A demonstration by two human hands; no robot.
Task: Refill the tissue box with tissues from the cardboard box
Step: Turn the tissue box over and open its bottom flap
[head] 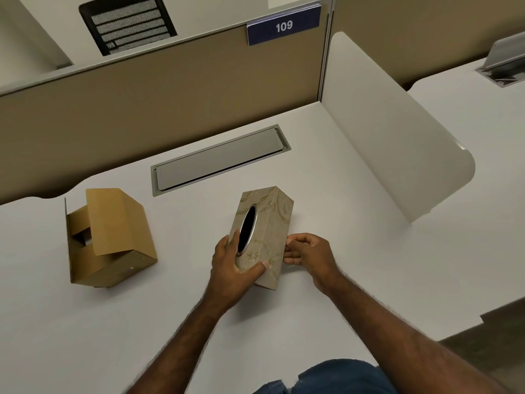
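Note:
A beige patterned tissue box (270, 223) with a dark oval slot lies tipped on its side on the white desk (341, 209), slot facing left. My left hand (230, 268) grips its near end, thumb across the top. My right hand (306, 253) touches the box's lower right edge with pinched fingertips. A brown cardboard box (113, 240) sits to the left, its flaps partly open; something white shows inside through the gap.
A grey cable-tray lid (218, 160) is set into the desk behind the boxes. A tan partition (142, 109) with a "109" label stands at the back. A white side divider (397, 155) bounds the right.

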